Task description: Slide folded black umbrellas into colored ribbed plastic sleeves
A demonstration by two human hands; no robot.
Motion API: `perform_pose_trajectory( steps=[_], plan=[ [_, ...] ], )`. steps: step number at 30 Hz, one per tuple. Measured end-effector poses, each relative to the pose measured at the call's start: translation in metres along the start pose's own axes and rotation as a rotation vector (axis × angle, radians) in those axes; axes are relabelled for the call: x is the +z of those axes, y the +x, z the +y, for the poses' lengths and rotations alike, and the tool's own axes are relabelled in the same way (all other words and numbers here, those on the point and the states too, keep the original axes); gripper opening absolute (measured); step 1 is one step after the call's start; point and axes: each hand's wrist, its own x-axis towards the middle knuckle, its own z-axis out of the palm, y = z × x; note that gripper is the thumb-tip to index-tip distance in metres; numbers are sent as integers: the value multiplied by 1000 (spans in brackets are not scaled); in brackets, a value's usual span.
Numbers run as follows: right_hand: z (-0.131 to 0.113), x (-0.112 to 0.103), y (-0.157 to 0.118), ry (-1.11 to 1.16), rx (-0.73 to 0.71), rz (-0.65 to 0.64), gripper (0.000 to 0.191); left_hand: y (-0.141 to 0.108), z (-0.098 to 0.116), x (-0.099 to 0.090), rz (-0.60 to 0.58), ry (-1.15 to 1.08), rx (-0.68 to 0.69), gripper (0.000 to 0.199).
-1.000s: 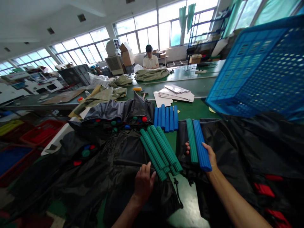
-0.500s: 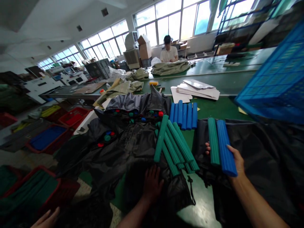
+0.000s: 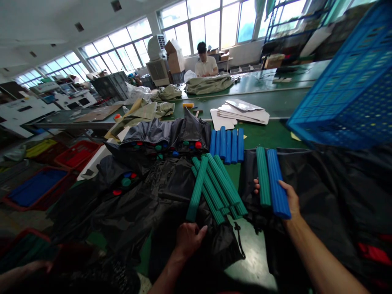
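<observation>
My right hand (image 3: 290, 201) is wrapped round two long ribbed rods, one green (image 3: 263, 177) and one blue (image 3: 278, 183), held side by side above black fabric; fingertips show past the green rod's left side. My left hand (image 3: 189, 239) has its fingers curled at the lower end of another green ribbed rod (image 3: 198, 190), its thumb pointing right. This rod lies slanted across the left side of a pile of green rods (image 3: 222, 185). Behind the pile, several blue ribbed rods (image 3: 227, 145) lie in a row.
Black bags (image 3: 171, 175) cover the left, with red, green and blue rod ends showing. White sheets (image 3: 241, 113) lie beyond the rods. A blue crate (image 3: 339, 98) leans at the right. Red crates (image 3: 65, 175) stand lower left, near another person's hand (image 3: 39, 267). A person (image 3: 206, 65) sits across the table.
My left hand has gone from spread flat to curled at the green rod's end, and that rod has slid toward me. My right hand still holds its two rods. The view has shifted slightly.
</observation>
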Motion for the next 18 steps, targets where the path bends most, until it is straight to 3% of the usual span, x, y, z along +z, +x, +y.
perform_pose_trajectory(
  steps=[2, 4, 6, 11, 13, 15, 18],
  plan=[
    [0, 0, 1, 17, -2, -17, 50, -1, 5, -11, -113, -70, 60, 49],
    [0, -1, 1, 24, -6, -29, 50, 1, 11, -21, -155, -146, 110, 45],
    [1, -2, 2, 16, -13, -29, 49, 10, 16, -28, -65, -209, 118, 45],
    [2, -2, 2, 0, -20, -28, 52, 66, 26, -26, 451, -153, -26, 35],
    [2, -1, 2, -6, -21, -32, 54, 89, 27, -19, 481, -68, -103, 44],
    [2, -1, 3, -8, -21, -35, 55, 106, 27, -13, 436, 15, -162, 47],
    [2, -2, 4, 1, -21, -34, 56, 116, 26, -10, 415, 100, -231, 47]
  ],
)
